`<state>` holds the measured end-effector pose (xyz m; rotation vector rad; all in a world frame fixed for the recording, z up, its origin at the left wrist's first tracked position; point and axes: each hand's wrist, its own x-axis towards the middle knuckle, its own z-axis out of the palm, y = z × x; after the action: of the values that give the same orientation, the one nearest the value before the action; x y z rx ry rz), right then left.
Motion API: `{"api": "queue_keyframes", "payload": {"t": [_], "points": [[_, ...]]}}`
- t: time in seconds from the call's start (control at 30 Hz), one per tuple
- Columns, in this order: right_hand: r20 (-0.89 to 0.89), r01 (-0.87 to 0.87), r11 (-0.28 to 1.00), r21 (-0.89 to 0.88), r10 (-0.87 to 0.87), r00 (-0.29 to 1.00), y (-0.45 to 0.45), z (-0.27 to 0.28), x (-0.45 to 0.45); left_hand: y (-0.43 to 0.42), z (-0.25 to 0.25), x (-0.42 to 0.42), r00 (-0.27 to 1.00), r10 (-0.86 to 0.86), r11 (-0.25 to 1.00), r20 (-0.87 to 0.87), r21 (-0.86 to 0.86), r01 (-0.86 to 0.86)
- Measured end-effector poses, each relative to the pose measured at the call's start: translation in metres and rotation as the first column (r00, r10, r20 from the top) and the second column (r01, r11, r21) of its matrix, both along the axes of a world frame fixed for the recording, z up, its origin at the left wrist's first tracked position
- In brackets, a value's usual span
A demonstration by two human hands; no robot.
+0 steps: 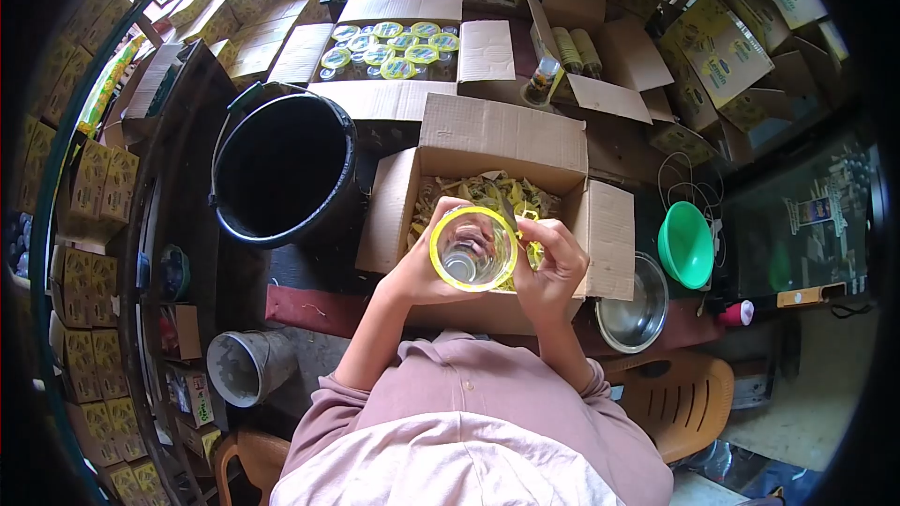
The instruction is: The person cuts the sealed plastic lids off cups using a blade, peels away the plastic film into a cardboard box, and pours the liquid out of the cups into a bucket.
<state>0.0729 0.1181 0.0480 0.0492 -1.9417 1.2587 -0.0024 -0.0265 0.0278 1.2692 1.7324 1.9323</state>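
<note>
My left hand (420, 267) is wrapped round a clear cup (463, 267) with a bright yellow rim, whose open-looking top faces me. My right hand (551, 267), at the cup's right side, has its fingers pinched on a thin yellow strip (531, 217). Whether that strip is joined to the cup's rim I cannot tell. Under both hands stands an open cardboard box (502, 134), full of crumpled yellow and greenish scraps (487, 192).
A black bucket (281, 169) stands left of the box. Behind, another carton (483, 52) holds several yellow-rimmed cups. To the right are a green bowl (684, 245), a metal basin (633, 305) and a chair (675, 403); a grey bucket (251, 368) is lower left.
</note>
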Motion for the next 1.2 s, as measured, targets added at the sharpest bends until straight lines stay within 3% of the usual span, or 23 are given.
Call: {"api": "queue_keyframes", "payload": {"t": [0.07, 0.17, 0.27, 0.37, 0.47, 0.6, 0.63, 0.73, 0.77, 0.87, 1.0, 1.1, 1.2], "points": [[0.004, -0.026, 0.999, -0.033, 0.026, 1.0, 0.002, 0.0, 0.0, 0.0, -0.001, -0.001, 0.996, -0.049, 0.998, 0.079, 0.033, 0.047], [0.01, -0.036, 0.998, -0.051, 0.036, 0.999, 0.002, -0.001, 0.002, 0.003, -0.007, -0.006, 0.998, 0.06, 0.988, 0.034, 0.139, -0.064], [0.004, -0.021, 0.998, -0.059, 0.021, 1.0, 0.0, -0.001, 0.002, 0.0, -0.008, -0.011, 0.992, 0.063, 0.995, -0.106, 0.083, -0.055], [-0.004, -0.02, 0.998, -0.061, 0.02, 1.0, -0.001, 0.0, -0.002, 0.0, -0.01, -0.01, 0.99, 0.002, 1.0, -0.142, -0.012, -0.004], [0.01, -0.047, 0.996, -0.07, 0.048, 0.999, 0.003, -0.001, -0.003, 0.0, -0.006, -0.005, 0.996, -0.036, 0.998, -0.084, -0.045, 0.033], [0.005, -0.015, 0.992, -0.127, 0.015, 1.0, 0.002, -0.006, 0.0, 0.003, -0.01, -0.008, 0.999, 0.03, 0.997, -0.028, 0.077, -0.027], [0.007, 0.014, 0.994, -0.112, -0.014, 1.0, 0.001, -0.005, 0.001, 0.005, -0.008, -0.005, 0.997, 0.002, 0.994, 0.075, 0.105, -0.01], [0.006, 0.092, 0.994, -0.059, -0.092, 0.996, -0.002, -0.003, 0.003, 0.007, -0.009, -0.003, 0.992, 0.072, 0.985, 0.105, 0.15, -0.088], [0.001, 0.111, 0.993, -0.036, -0.111, 0.994, -0.003, -0.003, 0.004, 0.01, -0.007, 0.002, 0.977, 0.046, 0.974, 0.207, 0.207, -0.09], [0.0, 0.125, 0.992, -0.017, -0.125, 0.992, -0.007, -0.003, 0.005, 0.012, -0.01, 0.009, 0.959, 0.059, 0.968, 0.277, 0.219, -0.122], [-0.015, 0.123, 0.992, -0.002, -0.123, 0.992, -0.009, -0.004, 0.005, 0.015, -0.01, 0.011, 0.946, 0.039, 0.957, 0.323, 0.259, -0.128], [-0.03, 0.12, 0.993, 0.007, -0.12, 0.992, -0.01, -0.006, 0.005, 0.018, -0.004, 0.011, 0.972, 0.058, 0.956, 0.226, 0.267, -0.119], [-0.04, 0.124, 0.992, 0.01, -0.124, 0.991, -0.011, -0.004, 0.005, 0.021, -0.009, 0.014, 0.943, 0.121, 0.958, 0.309, 0.211, -0.192]]}}
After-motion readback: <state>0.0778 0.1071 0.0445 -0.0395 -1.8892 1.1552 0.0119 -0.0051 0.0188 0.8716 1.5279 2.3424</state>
